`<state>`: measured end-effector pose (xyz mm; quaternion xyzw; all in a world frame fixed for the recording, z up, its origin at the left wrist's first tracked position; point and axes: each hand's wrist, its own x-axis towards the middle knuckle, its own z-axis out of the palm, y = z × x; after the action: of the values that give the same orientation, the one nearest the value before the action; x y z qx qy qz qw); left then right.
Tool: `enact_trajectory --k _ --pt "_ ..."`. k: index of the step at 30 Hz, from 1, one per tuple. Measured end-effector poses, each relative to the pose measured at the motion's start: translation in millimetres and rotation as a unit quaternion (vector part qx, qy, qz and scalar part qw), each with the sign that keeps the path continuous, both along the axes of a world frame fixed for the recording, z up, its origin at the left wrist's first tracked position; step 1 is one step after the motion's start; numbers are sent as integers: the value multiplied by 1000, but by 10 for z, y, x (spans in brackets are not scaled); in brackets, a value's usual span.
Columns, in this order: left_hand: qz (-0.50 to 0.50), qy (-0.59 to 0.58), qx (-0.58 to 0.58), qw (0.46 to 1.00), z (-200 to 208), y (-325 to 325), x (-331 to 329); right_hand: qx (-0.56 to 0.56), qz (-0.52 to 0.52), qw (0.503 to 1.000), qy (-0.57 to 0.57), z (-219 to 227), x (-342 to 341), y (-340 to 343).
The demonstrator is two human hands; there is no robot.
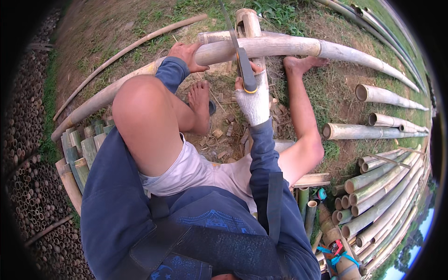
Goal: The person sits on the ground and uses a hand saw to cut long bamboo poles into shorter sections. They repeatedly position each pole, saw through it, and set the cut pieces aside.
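A long pale bamboo pole [280, 46] lies crosswise in front of me over a bamboo support [252, 27]. My left hand [186, 55] grips the pole left of the support, its thumb on the near side. In a white knit glove with bare fingertips, my right hand [252, 99] is closed around the dark grey and yellow handle of a hand saw [243, 66]. The saw's blade points away from me and crosses the pole close to the support. Whether its teeth are inside a cut cannot be made out.
Several cut bamboo poles [373, 132] lie on the ground at right, with a larger pile [385, 191] nearer. Stacked bamboo ends [39, 200] fill the far left. A thin curved pole [126, 50] lies at upper left. Wood chips [218, 133] litter the ground between my bare feet.
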<state>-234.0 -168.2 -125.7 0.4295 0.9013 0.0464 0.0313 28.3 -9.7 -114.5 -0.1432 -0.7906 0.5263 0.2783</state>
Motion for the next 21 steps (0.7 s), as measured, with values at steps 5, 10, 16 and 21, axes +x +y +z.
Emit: enact_trajectory --k 5,10,16,21 --pt "17 8 -46 999 46 43 -52 7 -6 999 -49 106 949 -200" --pt "13 4 -30 999 -108 -11 -68 -51 -12 989 -139 828 2756 -899" --pt "0 10 -1 1000 -85 -20 -9 -29 2 997 -77 424 964 -319" --pt "17 20 -49 998 70 12 54 -30 38 998 44 -124 -29 105"
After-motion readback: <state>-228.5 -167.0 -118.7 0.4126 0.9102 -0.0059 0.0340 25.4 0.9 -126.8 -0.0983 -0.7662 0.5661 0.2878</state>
